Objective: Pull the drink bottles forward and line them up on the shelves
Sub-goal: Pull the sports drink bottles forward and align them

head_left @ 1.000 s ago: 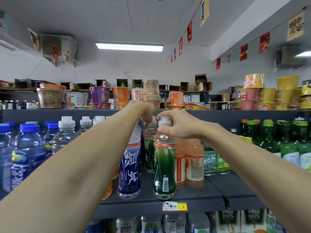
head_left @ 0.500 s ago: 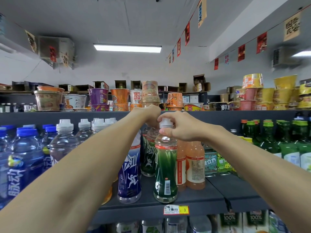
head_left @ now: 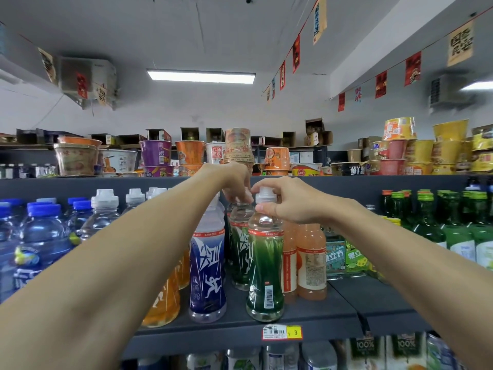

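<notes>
A green sports-drink bottle [head_left: 265, 273] with a white cap stands at the front edge of the dark shelf [head_left: 306, 320]. My right hand [head_left: 289, 200] grips its neck and cap. Just behind and to its left stands a second green bottle [head_left: 240, 252]; my left hand [head_left: 234, 184] is closed on its top, hiding the cap. A blue bottle of the same brand [head_left: 206, 273] stands at the front left, with an orange one [head_left: 162, 305] partly hidden under my left forearm. Two pink-orange bottles [head_left: 310, 260] stand to the right.
Blue-capped water bottles [head_left: 40, 236] fill the shelf's left, green glass bottles [head_left: 426, 225] its right. Instant noodle cups [head_left: 237, 145] crowd the shelf above. A yellow price tag [head_left: 282, 333] is on the shelf edge, and more bottles [head_left: 373, 351] stand below.
The rear green bottle has come forward with my left hand, now close behind the front one. My right hand stays on the front green bottle's neck.
</notes>
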### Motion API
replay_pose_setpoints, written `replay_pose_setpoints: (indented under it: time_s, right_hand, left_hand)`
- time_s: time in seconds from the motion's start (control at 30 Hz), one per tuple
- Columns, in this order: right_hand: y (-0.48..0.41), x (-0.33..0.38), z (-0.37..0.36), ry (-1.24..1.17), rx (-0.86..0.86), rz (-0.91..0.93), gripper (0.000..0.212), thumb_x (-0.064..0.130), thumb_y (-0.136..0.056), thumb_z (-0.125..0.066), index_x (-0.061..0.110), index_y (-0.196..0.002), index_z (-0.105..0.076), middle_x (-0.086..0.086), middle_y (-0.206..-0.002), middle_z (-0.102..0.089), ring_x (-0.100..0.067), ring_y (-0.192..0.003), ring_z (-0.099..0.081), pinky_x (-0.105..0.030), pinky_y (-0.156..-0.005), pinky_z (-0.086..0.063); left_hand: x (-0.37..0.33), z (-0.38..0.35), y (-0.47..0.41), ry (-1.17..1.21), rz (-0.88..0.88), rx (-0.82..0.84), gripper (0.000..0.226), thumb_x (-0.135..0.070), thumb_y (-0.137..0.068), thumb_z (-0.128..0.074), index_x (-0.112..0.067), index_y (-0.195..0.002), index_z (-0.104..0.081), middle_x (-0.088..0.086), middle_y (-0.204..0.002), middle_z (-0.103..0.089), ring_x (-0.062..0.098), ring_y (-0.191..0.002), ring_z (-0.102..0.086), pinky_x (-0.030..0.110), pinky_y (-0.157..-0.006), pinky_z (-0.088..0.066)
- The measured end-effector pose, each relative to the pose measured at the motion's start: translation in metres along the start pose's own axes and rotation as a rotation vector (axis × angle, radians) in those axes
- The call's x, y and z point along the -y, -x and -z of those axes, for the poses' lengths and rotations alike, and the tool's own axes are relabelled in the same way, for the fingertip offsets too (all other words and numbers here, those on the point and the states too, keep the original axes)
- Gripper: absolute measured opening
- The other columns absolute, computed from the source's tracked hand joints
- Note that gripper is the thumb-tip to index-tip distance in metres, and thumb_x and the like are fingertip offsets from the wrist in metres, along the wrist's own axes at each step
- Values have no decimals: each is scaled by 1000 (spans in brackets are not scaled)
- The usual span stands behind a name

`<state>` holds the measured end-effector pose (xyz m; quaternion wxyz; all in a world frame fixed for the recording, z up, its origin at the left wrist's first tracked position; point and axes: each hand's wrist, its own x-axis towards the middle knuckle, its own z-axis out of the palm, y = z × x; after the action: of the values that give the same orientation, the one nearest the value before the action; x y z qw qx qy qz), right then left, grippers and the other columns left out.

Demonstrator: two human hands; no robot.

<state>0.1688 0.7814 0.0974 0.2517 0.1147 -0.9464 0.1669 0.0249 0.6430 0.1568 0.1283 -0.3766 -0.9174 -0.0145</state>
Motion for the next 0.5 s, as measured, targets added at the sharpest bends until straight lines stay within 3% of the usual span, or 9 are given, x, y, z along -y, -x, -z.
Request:
replay_pose_setpoints:
  time_s: [0.23,0.5]
  right_hand:
    - [2,-3,0,-12,-5,-1,42,45,-93,-64,43,-134,-53,0,-134,-55,-14,-105,-56,-14,-70,-37]
    - [5,-5,2,-20,0,12,39,44,-94,-63,43,-132,-54,0,-134,-56,-15,-105,-59,-22,-73,-42]
  left_hand:
    - [-6,0,-4,-139,5,17,57,-49,-68,-87,-13,-107,-67,1,-94,-70,19,-88,-66,39,-86,-57]
    - [-4,1,-4,-142,12,25,64,-42,-68,-89,-14,-120,-65,0,-105,-69,19,-95,-64,39,-89,-56]
